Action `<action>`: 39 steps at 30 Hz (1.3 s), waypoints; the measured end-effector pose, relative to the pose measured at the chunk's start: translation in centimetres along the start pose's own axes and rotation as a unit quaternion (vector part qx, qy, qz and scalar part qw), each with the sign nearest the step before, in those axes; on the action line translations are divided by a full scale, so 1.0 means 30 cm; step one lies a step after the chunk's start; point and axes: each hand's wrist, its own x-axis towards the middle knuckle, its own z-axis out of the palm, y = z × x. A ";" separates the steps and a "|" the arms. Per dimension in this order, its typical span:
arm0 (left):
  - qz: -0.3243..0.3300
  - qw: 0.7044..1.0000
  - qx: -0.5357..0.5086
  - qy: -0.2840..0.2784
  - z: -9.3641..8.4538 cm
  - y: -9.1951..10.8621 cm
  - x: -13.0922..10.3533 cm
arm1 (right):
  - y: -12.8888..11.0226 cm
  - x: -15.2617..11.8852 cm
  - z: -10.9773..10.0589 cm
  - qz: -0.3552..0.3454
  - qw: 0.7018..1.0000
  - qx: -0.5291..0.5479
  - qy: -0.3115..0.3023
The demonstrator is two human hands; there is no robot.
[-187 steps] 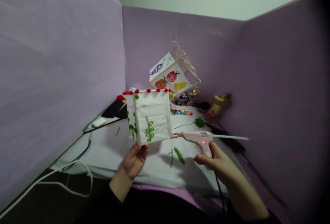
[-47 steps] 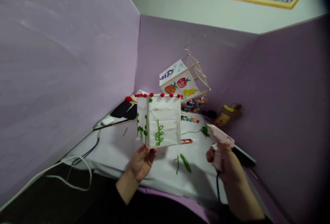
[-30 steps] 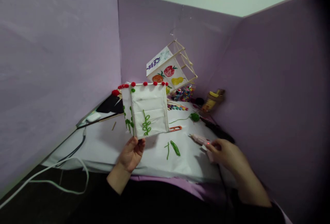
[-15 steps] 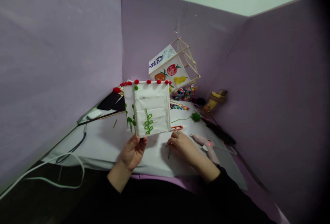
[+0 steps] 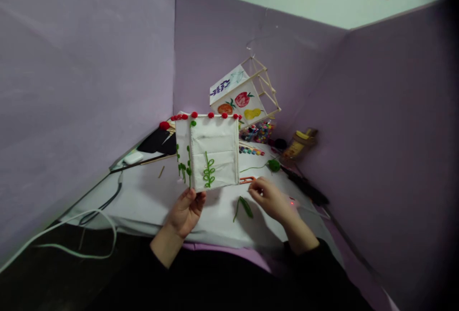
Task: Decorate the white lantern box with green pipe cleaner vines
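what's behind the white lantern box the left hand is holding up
Behind the white lantern box, a second lantern with painted fruit hangs tilted. Black items and sticks peek out left; the box hides the table directly behind it.

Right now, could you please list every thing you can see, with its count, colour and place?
paper lantern: one, white with green stems and red pompoms, held up over the table
hanging lantern: one, white with painted fruit on a wooden frame, at the back
green pieces: a few, green, on the table sheet between the hands
orange clip: one, orange, on the table sheet by the right fingertips
green pompom: one, green, behind the right hand
beads: many, mixed colours, under the hanging lantern
jar: one, brown and yellow, at the right wall
cables: several, white and black, far left
left hand: grips the paper lantern's lower edge
right hand: low over the table sheet, fingers by the orange clip
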 end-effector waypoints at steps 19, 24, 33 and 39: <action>0.009 0.999 0.023 0.047 0.030 0.006 -0.007 | -0.064 -0.036 0.040 -0.033 0.991 -0.079 -0.102; 0.022 0.996 0.039 0.080 0.037 -0.002 -0.002 | -0.132 -0.023 0.090 -0.086 0.979 -0.103 -0.154; 0.044 0.985 0.119 0.116 0.057 -0.024 0.027 | -0.168 -0.033 0.052 -0.095 0.990 -0.038 -0.096; -0.002 0.966 0.241 0.096 0.066 0.068 -0.051 | -0.175 -0.096 -0.008 -0.060 0.983 0.173 0.017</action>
